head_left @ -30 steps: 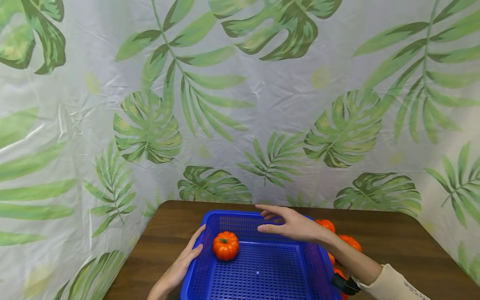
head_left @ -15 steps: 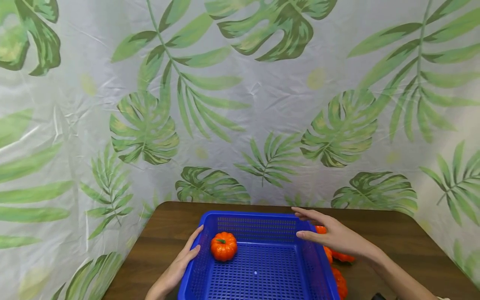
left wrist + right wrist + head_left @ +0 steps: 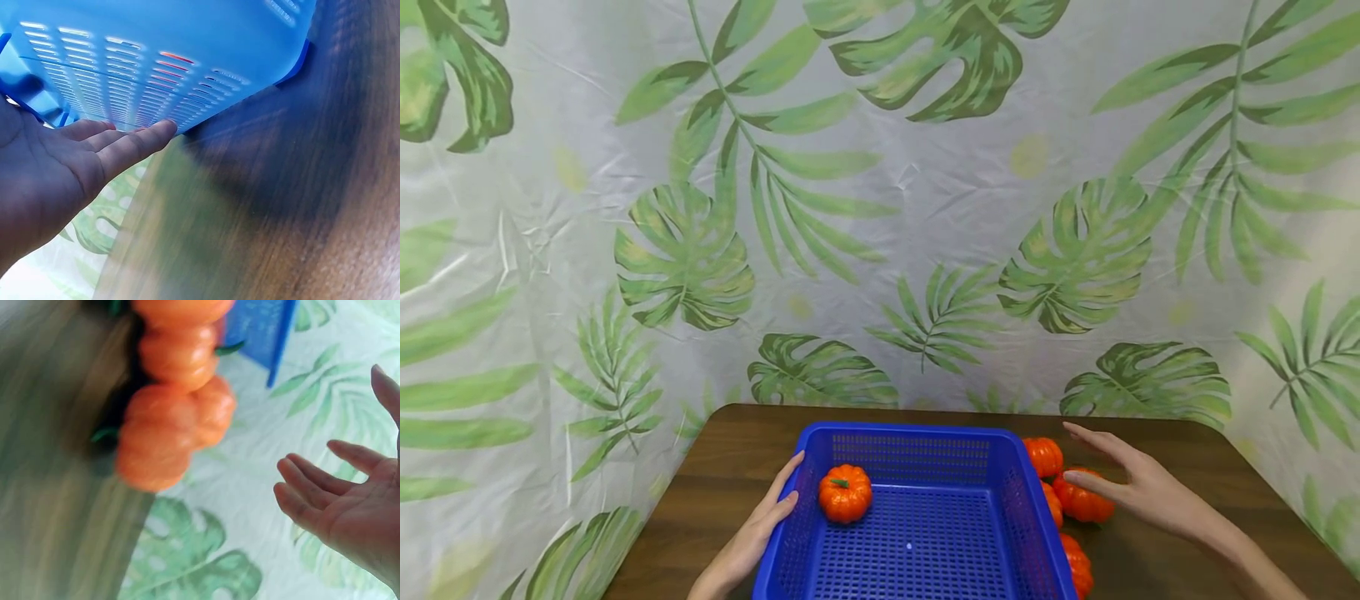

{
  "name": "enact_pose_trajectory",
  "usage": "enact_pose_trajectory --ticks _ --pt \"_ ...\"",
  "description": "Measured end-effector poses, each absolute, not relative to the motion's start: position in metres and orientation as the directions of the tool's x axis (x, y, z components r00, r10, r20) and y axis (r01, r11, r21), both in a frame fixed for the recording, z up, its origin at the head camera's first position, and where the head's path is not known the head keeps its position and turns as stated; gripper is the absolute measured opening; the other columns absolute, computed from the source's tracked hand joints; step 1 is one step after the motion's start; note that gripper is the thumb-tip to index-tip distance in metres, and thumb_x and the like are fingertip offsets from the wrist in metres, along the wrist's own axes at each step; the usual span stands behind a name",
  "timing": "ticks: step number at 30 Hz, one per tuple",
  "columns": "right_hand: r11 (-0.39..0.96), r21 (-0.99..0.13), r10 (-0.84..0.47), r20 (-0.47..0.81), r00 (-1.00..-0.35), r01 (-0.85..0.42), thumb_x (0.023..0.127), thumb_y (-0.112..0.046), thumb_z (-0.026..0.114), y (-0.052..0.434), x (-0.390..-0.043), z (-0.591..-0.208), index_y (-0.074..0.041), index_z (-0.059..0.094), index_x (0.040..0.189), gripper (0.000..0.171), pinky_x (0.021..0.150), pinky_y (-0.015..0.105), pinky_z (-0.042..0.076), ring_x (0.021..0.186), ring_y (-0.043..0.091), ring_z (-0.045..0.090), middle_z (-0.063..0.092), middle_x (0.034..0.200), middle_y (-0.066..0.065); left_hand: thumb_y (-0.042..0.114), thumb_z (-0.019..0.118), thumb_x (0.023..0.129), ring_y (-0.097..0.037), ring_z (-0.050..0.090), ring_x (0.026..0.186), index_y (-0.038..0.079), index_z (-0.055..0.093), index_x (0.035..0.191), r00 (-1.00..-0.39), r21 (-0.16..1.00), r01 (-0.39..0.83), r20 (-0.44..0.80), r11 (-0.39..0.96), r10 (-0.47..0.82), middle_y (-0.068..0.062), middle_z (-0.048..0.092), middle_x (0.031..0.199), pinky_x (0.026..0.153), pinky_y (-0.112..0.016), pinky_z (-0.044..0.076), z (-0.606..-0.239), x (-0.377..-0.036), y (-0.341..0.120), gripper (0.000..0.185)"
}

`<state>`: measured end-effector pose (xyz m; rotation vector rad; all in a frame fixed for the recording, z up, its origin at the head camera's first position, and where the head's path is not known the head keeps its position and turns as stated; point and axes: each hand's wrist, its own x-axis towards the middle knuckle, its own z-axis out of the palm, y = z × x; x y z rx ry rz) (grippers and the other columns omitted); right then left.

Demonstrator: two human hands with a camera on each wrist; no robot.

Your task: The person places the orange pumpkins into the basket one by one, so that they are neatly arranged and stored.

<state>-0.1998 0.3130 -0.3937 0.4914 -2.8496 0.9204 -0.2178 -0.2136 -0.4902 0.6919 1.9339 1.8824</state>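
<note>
A blue plastic basket point(image 3: 925, 429) with slotted walls stands on the table, and one small orange pumpkin point(image 3: 846, 494) with a green stem lies inside near its left wall. My left hand point(image 3: 756, 529) rests against the basket's left side. In the left wrist view its fingers point(image 3: 140, 147) lie straight along the outer wall. To the right of the basket my right hand point(image 3: 1150, 487) hovers with spread, relaxed fingers, holding nothing. It is nearest an orange pumpkin point(image 3: 1082, 496) in the group beside the basket. The right wrist view shows that hand's palm point(image 3: 359, 512) apart from the pumpkins.
Several orange pumpkins, among them one at the back point(image 3: 1043, 457) and one in front point(image 3: 1077, 567), sit along the basket's right wall. The brown wooden table point(image 3: 1187, 467) ends at a leaf-patterned curtain point(image 3: 940, 217) behind it.
My right hand has moved right, from above the basket to beside the pumpkins outside it. The left hand has stayed at the basket's left side, and the pumpkin inside keeps its place.
</note>
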Motion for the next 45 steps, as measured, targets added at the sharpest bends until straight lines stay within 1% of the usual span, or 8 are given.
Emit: enact_pose_trajectory --ticks 5,8,12,19,23,30,37,45 --pt "0.828 -0.47 -0.213 0.242 -0.947 -0.306 0.096 -0.038 0.073 0.337 -0.197 -0.419 -0.019 0.048 0.155 0.067 0.093 0.05 0.052 0.129 0.023 0.056 0.058 0.147 0.014 0.028 0.022 0.116 -0.032 0.047 0.138 0.018 -0.01 0.166 -0.81 0.996 0.088 0.082 -0.018 0.581 -0.025 -0.005 0.171 0.105 -0.034 0.05 -0.491 -0.219 -0.214 0.06" --pt "0.839 -0.461 -0.195 0.241 -0.951 -0.289 0.095 -0.036 0.076 0.347 -0.195 -0.434 -0.016 0.05 0.154 0.068 0.089 0.044 0.054 0.125 0.017 0.057 0.059 0.145 0.015 0.028 0.021 0.116 -0.03 0.049 0.137 0.02 -0.01 0.166 -0.812 0.997 0.079 0.072 -0.013 0.579 -0.025 -0.005 0.171 0.105 -0.034 0.05 -0.491 -0.219 -0.215 0.06" --pt "0.838 -0.469 -0.182 0.243 -0.953 -0.28 0.093 -0.034 0.078 0.352 -0.194 -0.45 -0.011 0.051 0.153 0.069 0.089 0.052 0.053 0.125 0.034 0.057 0.058 0.144 0.02 0.029 0.022 0.116 -0.034 0.046 0.139 0.022 -0.008 0.167 -0.823 0.997 0.071 0.054 0.008 0.565 -0.024 -0.003 0.172 0.105 -0.033 0.05 -0.491 -0.219 -0.215 0.059" --pt "0.838 -0.488 -0.137 0.246 -0.96 -0.245 0.09 -0.031 0.081 0.358 -0.197 -0.47 0.001 0.045 0.152 0.078 0.089 0.065 0.051 0.121 0.05 0.058 0.058 0.14 0.031 0.029 0.021 0.116 -0.039 0.045 0.139 0.02 -0.01 0.167 -0.82 0.996 0.085 0.064 0.01 0.569 -0.026 -0.004 0.171 0.104 -0.034 0.05 -0.491 -0.218 -0.214 0.06" --pt "0.823 -0.545 -0.098 0.14 -0.985 -0.159 0.095 -0.035 0.075 0.361 -0.201 -0.478 0.008 0.034 0.155 0.085 0.093 0.069 0.049 0.126 0.057 0.054 0.052 0.141 0.04 0.029 0.022 0.116 -0.039 0.045 0.139 0.02 -0.009 0.167 -0.818 0.997 0.083 0.065 0.006 0.571 -0.025 -0.005 0.171 0.104 -0.035 0.051 -0.491 -0.218 -0.214 0.06" --pt "0.792 -0.61 -0.049 -0.065 -0.997 0.001 0.1 -0.048 0.066 0.356 -0.209 -0.483 0.01 0.024 0.158 0.092 0.099 0.067 0.047 0.133 0.056 0.049 0.043 0.15 0.042 0.029 0.021 0.116 -0.04 0.047 0.137 0.02 -0.01 0.166 -0.808 0.997 0.079 0.075 -0.019 0.584 -0.026 -0.007 0.171 0.104 -0.038 0.052 -0.491 -0.219 -0.214 0.06" --pt "0.792 -0.611 -0.023 -0.016 -1.0 -0.009 0.098 -0.043 0.071 0.354 -0.211 -0.492 0.012 0.03 0.154 0.089 0.098 0.063 0.05 0.125 0.051 0.058 0.049 0.144 0.041 0.03 0.022 0.116 -0.037 0.047 0.138 0.022 -0.008 0.167 -0.813 0.997 0.074 0.067 -0.011 0.578 -0.023 -0.004 0.171 0.105 -0.038 0.051 -0.491 -0.219 -0.214 0.06" --pt "0.758 -0.652 0.01 -0.008 -1.0 0.013 0.097 -0.042 0.072 0.35 -0.215 -0.497 0.012 0.028 0.154 0.089 0.099 0.054 0.05 0.127 0.048 0.057 0.052 0.142 0.039 0.03 0.023 0.116 -0.034 0.047 0.138 0.022 -0.007 0.167 -0.823 0.998 0.065 0.051 0.004 0.566 -0.022 -0.004 0.172 0.105 -0.035 0.05 -0.49 -0.219 -0.214 0.06"
